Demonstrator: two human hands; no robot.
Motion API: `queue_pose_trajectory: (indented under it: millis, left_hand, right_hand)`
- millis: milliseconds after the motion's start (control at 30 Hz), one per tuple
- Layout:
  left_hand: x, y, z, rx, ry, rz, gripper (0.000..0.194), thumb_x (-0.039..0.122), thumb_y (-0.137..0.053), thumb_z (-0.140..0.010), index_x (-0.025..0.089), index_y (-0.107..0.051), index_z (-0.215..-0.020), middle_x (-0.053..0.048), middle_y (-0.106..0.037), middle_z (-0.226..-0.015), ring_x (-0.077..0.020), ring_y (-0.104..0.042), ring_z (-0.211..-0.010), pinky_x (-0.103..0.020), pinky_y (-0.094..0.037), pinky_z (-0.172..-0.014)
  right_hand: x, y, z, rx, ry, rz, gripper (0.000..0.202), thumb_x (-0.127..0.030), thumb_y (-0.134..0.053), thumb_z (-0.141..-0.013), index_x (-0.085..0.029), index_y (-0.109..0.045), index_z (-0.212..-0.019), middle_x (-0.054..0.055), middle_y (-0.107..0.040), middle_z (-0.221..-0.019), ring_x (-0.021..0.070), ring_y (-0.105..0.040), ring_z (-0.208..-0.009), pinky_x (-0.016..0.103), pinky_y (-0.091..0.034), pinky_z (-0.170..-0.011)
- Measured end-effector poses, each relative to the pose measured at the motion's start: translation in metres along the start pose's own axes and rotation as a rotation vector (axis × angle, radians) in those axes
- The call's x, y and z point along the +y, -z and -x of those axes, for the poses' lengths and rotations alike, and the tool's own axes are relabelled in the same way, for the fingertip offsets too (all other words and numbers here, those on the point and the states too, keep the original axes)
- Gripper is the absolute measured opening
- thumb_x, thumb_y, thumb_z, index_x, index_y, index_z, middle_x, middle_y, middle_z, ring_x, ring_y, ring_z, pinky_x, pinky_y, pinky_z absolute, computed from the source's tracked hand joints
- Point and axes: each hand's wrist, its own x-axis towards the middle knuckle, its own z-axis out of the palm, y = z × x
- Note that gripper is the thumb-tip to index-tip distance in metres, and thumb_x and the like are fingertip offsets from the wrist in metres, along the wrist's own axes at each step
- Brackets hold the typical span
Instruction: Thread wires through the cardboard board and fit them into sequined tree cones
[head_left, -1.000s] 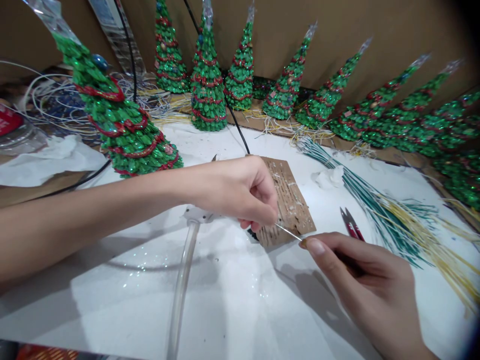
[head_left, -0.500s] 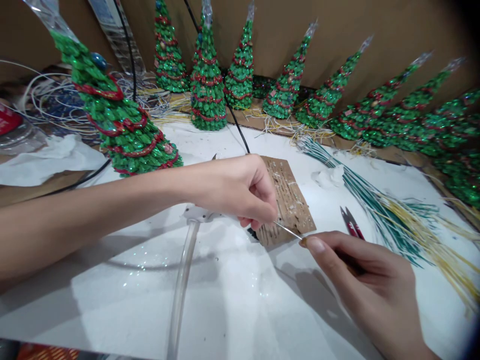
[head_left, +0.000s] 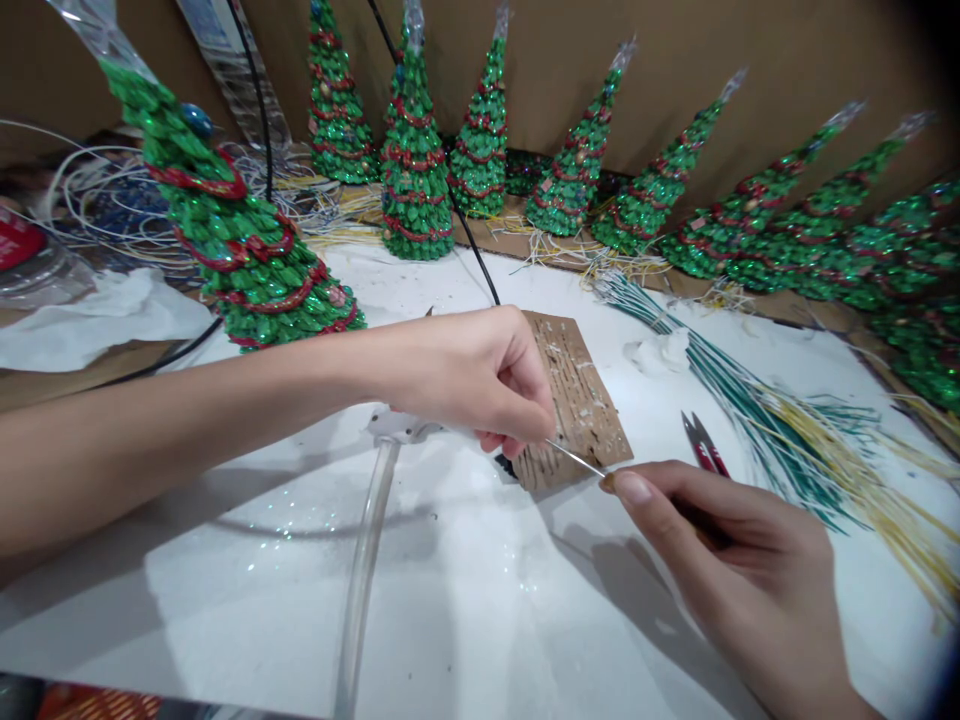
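My right hand (head_left: pixel 720 560) pinches the brownish end of a thin metal tool (head_left: pixel 576 459) at the right of centre. The other end of its shaft runs to the fingertips of my left hand (head_left: pixel 495 385), which are pinched together; whatever they hold there is hidden. Below and behind the left fingers lies a piece of brown cardboard (head_left: pixel 592 400) with rows of marks and whitish residue. A white device (head_left: pixel 394 425) with a clear tube or stick (head_left: pixel 367 570) shows partly under my left wrist.
Close to my left forearm stands a large green tree figure (head_left: pixel 247 230). More trees (head_left: pixel 416 180) line the back. Red-handled snips (head_left: pixel 705 445) and green and yellow wires (head_left: pixel 757 410) lie at the right. A black cable (head_left: pixel 476 255) hangs at the back centre.
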Motion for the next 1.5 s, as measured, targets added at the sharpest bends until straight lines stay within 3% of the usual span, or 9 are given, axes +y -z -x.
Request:
queue_pose_trajectory:
  millis: [800, 1500]
  left_hand:
    - [0.0011, 0.0020, 0.0008, -0.041, 0.008, -0.030, 0.015, 0.017, -0.061, -0.072, 0.015, -0.076, -0.076, 0.000, -0.069, -0.063, -0.0082, -0.060, -0.054, -0.017, -0.043, -0.050]
    - [0.0014, 0.0023, 0.0011, -0.043, 0.002, -0.062, 0.016, 0.014, -0.061, -0.070, 0.015, -0.076, -0.075, 0.000, -0.070, -0.062, -0.0084, -0.060, -0.053, -0.017, -0.043, -0.051]
  right_hand:
    - [-0.0007, -0.0007, -0.0003, 0.020, 0.027, -0.015, 0.021, -0.040, -0.070, -0.080, -0.022, -0.074, -0.069, -0.002, -0.055, -0.048, 0.0085, -0.040, -0.040, 0.021, -0.031, -0.036]
    - [-0.0039, -0.0013, -0.0002, 0.021, 0.031, -0.018, 0.022, -0.039, -0.070, -0.080, -0.021, -0.074, -0.067, -0.002, -0.055, -0.047, 0.0088, -0.044, -0.039, 0.021, -0.028, -0.032]
